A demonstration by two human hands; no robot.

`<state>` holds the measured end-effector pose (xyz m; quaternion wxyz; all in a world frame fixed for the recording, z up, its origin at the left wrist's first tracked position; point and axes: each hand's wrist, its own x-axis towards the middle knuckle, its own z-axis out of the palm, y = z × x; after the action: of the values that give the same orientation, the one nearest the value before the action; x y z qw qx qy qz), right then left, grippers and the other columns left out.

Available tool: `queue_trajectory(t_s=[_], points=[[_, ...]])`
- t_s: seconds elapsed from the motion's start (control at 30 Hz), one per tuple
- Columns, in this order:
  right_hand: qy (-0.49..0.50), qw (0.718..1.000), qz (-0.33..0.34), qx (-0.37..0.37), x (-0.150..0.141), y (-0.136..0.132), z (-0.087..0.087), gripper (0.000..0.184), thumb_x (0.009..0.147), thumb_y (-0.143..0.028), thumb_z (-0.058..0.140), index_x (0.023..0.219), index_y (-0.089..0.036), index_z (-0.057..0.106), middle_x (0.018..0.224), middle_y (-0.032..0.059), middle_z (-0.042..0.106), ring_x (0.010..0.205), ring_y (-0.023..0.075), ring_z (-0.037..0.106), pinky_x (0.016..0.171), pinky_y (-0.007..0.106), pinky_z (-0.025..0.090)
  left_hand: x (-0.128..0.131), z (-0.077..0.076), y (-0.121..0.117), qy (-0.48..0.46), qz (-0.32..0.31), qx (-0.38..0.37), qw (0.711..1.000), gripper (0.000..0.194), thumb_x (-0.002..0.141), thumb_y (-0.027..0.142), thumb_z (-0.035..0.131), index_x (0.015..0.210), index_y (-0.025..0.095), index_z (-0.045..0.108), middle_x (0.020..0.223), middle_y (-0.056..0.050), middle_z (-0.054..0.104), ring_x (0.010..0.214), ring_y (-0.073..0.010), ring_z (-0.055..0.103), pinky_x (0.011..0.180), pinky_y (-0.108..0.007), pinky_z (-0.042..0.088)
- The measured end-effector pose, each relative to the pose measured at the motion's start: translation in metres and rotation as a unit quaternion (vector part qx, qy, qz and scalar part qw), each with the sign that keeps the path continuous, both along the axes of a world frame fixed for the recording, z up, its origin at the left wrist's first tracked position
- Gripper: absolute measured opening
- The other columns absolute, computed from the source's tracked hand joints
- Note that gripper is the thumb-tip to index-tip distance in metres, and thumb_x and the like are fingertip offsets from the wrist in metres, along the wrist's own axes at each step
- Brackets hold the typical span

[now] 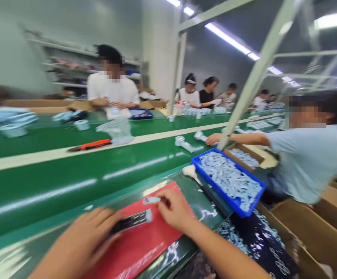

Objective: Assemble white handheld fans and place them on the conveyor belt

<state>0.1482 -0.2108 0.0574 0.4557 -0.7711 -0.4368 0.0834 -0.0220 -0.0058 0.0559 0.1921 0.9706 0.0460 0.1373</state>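
My left hand is closed around a flat, dark elongated part with small light marks and a pale blue end. Over the same red sheet, my right hand pinches a small pale blue oval piece between thumb and fingertips. This piece is apart from the dark part, just beyond its blue end. What the left fingers cover of the dark part is hidden, and its exact kind does not show.
A blue tray heaped with pale blue pieces stands at right, beside a white-headed black-handled tool. Red-handled pliers lie across the green conveyor. A slanted post rises near a co-worker. Cardboard boxes sit lower right.
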Motion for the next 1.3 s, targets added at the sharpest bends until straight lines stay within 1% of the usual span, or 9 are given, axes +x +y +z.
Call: queue_trajectory(t_s=[0.1, 0.17, 0.27, 0.5, 0.73, 0.8, 0.93, 1.07, 1.3], points=[[0.028, 0.997, 0.071, -0.003, 0.005, -0.011, 0.007, 0.017, 0.091, -0.018, 0.056, 0.104, -0.016, 0.066, 0.089, 0.0016, 0.066, 0.074, 0.0127, 0.058, 0.068, 0.024, 0.045, -0.019, 0.003, -0.027, 0.103, 0.007, 0.065, 0.993, 0.027, 0.099, 0.035, 0.054, 0.120, 0.027, 0.068, 0.108, -0.006, 0.068, 0.100, -0.0262, 0.058, 0.088, -0.040, 0.044], [0.014, 0.993, 0.112, -0.026, -0.003, -0.016, 0.012, 0.013, 0.092, -0.019, 0.058, 0.102, -0.017, 0.065, 0.084, 0.0002, 0.064, 0.069, 0.0123, 0.055, 0.065, 0.025, 0.041, -0.016, 0.005, -0.035, 0.094, 0.013, 0.068, 0.993, 0.034, 0.099, 0.032, 0.052, 0.131, 0.023, 0.061, 0.118, -0.008, 0.066, 0.107, -0.0267, 0.055, 0.095, -0.041, 0.042], [-0.059, 0.984, 0.147, -0.079, -0.023, -0.014, 0.019, 0.009, 0.092, -0.019, 0.059, 0.099, -0.018, 0.065, 0.086, 0.0010, 0.063, 0.071, 0.0139, 0.055, 0.064, 0.027, 0.036, -0.015, 0.009, -0.035, 0.035, 0.007, -0.006, 0.999, 0.042, 0.096, 0.029, 0.058, 0.136, 0.020, 0.054, 0.126, -0.009, 0.061, 0.115, -0.0251, 0.054, 0.101, -0.040, 0.043], [-0.165, 0.958, 0.156, -0.175, -0.036, 0.009, 0.024, 0.010, 0.097, -0.024, 0.059, 0.099, -0.017, 0.066, 0.095, 0.0061, 0.064, 0.083, 0.0205, 0.058, 0.066, 0.031, 0.036, -0.019, 0.010, -0.036, -0.002, 0.000, -0.113, 0.994, 0.022, 0.102, 0.034, 0.047, 0.106, 0.021, 0.065, 0.105, -0.007, 0.064, 0.099, -0.0214, 0.056, 0.087, -0.035, 0.047], [0.096, 0.981, 0.140, -0.091, -0.022, 0.011, 0.001, 0.004, 0.094, -0.016, 0.066, 0.090, -0.018, 0.067, 0.100, 0.0033, 0.065, 0.095, 0.0171, 0.063, 0.086, 0.031, 0.049, -0.015, 0.006, -0.043, 0.006, 0.021, -0.138, 0.990, 0.021, 0.100, 0.028, 0.048, 0.098, 0.022, 0.069, 0.098, -0.005, 0.064, 0.096, -0.0208, 0.056, 0.083, -0.034, 0.047], [0.149, 0.972, 0.160, -0.091, -0.018, 0.009, -0.003, 0.017, 0.091, -0.018, 0.070, 0.108, -0.018, 0.066, 0.115, 0.0062, 0.066, 0.106, 0.0189, 0.064, 0.095, 0.033, 0.050, -0.019, 0.009, -0.045, 0.005, 0.011, -0.126, 0.992, 0.021, 0.100, 0.027, 0.048, 0.100, 0.023, 0.069, 0.101, -0.005, 0.065, 0.098, -0.0209, 0.057, 0.085, -0.034, 0.048], [0.067, 0.956, 0.241, -0.154, -0.018, -0.002, 0.002, 0.051, 0.092, -0.030, 0.072, 0.140, -0.022, 0.058, 0.133, 0.0102, 0.062, 0.124, 0.0274, 0.057, 0.110, 0.047, 0.044, -0.033, 0.010, -0.058, -0.001, 0.008, -0.075, 0.997, 0.021, 0.100, 0.030, 0.049, 0.102, 0.024, 0.069, 0.112, -0.006, 0.067, 0.107, -0.0242, 0.059, 0.091, -0.040, 0.051], [-0.022, 0.952, 0.256, -0.168, -0.029, -0.009, 0.002, 0.040, 0.096, -0.023, 0.063, 0.136, -0.020, 0.063, 0.124, 0.0100, 0.066, 0.118, 0.0283, 0.057, 0.107, 0.049, 0.044, -0.038, 0.001, -0.072, -0.007, 0.040, -0.015, 0.999, 0.025, 0.101, 0.031, 0.048, 0.117, 0.025, 0.066, 0.121, -0.006, 0.069, 0.116, -0.0287, 0.061, 0.103, -0.051, 0.049], [-0.049, 0.957, 0.252, -0.134, -0.031, -0.011, -0.011, 0.039, 0.097, -0.026, 0.062, 0.136, -0.021, 0.060, 0.124, 0.0080, 0.066, 0.115, 0.0259, 0.056, 0.103, 0.046, 0.044, -0.033, 0.009, -0.072, 0.058, 0.040, -0.023, 0.997, 0.022, 0.098, 0.028, 0.052, 0.115, 0.023, 0.066, 0.121, -0.006, 0.069, 0.119, -0.0275, 0.059, 0.104, -0.047, 0.050]])
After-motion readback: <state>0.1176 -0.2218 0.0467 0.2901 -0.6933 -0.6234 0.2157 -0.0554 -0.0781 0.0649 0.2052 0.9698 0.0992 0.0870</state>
